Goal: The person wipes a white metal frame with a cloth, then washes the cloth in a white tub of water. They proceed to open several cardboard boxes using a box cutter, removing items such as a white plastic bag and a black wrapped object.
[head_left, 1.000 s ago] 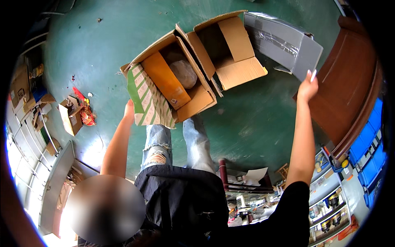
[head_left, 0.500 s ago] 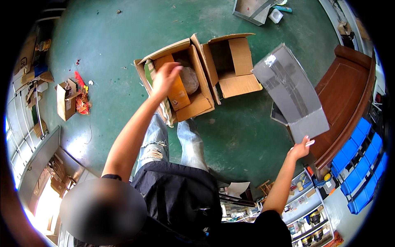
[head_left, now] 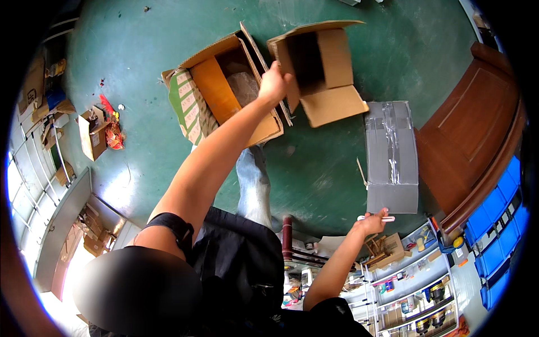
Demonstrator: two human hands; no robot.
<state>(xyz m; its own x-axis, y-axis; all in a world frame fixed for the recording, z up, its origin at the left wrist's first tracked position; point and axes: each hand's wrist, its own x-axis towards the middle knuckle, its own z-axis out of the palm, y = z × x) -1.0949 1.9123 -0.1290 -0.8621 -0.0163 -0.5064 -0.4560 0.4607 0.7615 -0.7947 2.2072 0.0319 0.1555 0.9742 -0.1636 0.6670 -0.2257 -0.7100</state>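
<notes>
My left hand (head_left: 274,84) is closed on the left edge of an open brown carton (head_left: 336,64), which looks slightly tilted. Just left of it is a second open carton (head_left: 259,135) with an orange panel, a green-and-white striped flap (head_left: 188,106) and a translucent plastic item (head_left: 241,87) inside. My right hand (head_left: 370,223), low on the right, grips a slim white object (head_left: 387,218) at the near end of a long grey taped box (head_left: 392,149); whether the fingers also grip the box is unclear.
A brown wooden panel piece (head_left: 460,129) is at the right, with blue plastic pieces (head_left: 499,236) beyond. A small carton and red scraps (head_left: 112,135) lie on the green floor (head_left: 129,62) at left. A shelving unit (head_left: 410,297) stands lower right.
My left hand rose, then moved right onto the middle carton, now separated from the left one. The grey box swung round lengthwise toward me as my right hand moved down and left.
</notes>
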